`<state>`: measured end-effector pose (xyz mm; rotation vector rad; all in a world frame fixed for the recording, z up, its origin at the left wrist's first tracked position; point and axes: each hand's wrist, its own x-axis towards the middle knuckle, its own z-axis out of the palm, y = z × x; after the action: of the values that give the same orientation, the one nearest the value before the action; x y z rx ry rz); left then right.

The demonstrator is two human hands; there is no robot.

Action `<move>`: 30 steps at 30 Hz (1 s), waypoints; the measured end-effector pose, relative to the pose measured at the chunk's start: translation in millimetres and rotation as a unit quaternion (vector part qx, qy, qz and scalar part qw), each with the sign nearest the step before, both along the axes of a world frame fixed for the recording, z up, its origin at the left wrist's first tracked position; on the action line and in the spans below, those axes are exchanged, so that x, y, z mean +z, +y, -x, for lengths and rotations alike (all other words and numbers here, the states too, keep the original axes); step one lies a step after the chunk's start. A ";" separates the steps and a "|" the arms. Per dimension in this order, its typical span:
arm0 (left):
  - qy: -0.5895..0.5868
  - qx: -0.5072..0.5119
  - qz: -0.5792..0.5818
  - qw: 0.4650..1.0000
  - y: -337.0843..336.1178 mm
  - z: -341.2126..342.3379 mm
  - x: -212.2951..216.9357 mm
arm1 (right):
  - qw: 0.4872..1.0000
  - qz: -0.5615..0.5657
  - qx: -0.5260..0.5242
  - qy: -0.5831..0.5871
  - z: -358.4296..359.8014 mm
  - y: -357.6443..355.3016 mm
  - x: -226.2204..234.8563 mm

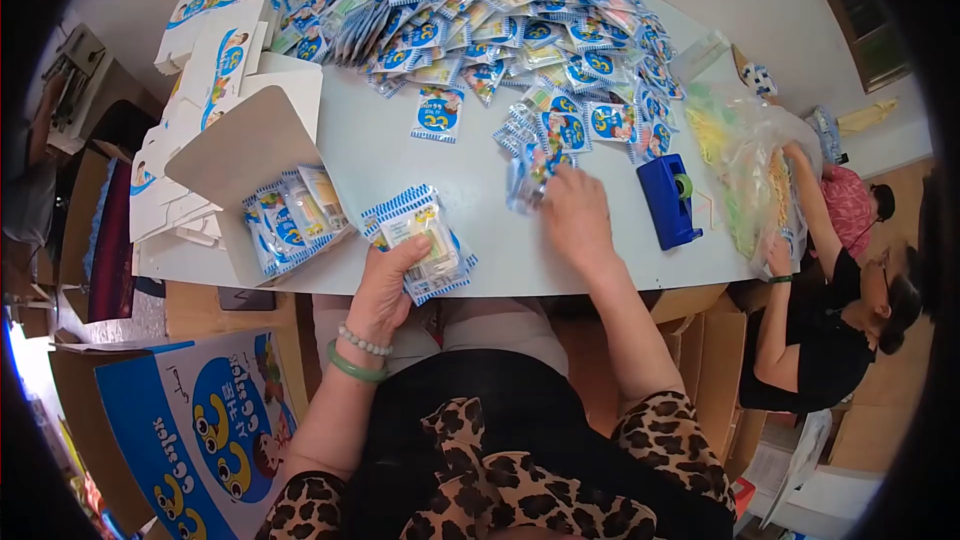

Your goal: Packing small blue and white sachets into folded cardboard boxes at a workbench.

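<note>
My left hand (388,278) is closed around a small stack of blue-and-white candy packets (428,245), held just over the table's near edge. My right hand (580,215) reaches to the middle of the table, its fingers on another packet (525,185), which is blurred by motion. More packets lie right beyond those fingers, at the near end of a big heap (490,10). To the left of my left hand stands an open white carton (240,175) with its flap raised. Packets (290,215) stand in a row inside it.
Flat white cartons (225,50) are piled at the left. A blue tape dispenser (668,202) stands to the right, beside a clear plastic bag (745,160). At the far right a co-worker (810,340) reaches into the bag. Large cardboard boxes (200,430) stand below the table edge.
</note>
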<state>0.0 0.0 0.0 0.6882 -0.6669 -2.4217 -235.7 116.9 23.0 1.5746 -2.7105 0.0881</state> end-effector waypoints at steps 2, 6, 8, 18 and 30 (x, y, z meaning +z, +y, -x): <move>0.006 0.003 0.000 1.000 4.2 4.3 4.3 | 0.991 0.085 0.100 0.030 -7.2 12.2 -0.3; -0.014 -0.001 0.023 1.000 -14.5 -15.1 1.9 | 0.990 0.042 -0.053 -0.120 2.9 -26.8 22.4; -0.013 -0.009 0.042 0.999 -10.5 -11.4 -0.4 | 0.995 0.068 -0.048 -0.061 46.5 -35.2 15.0; 0.006 -0.013 0.010 1.000 -4.6 -2.1 -3.7 | 0.971 0.040 -0.138 -0.190 94.7 -20.9 12.8; -0.002 -0.006 0.011 1.000 -2.9 -1.8 -5.0 | 0.989 -0.022 -0.081 -0.124 12.5 -16.3 29.7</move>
<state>1.8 -2.9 -5.0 0.6815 -0.7007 -2.4211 -248.1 100.6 52.7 1.4336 -3.0382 0.2386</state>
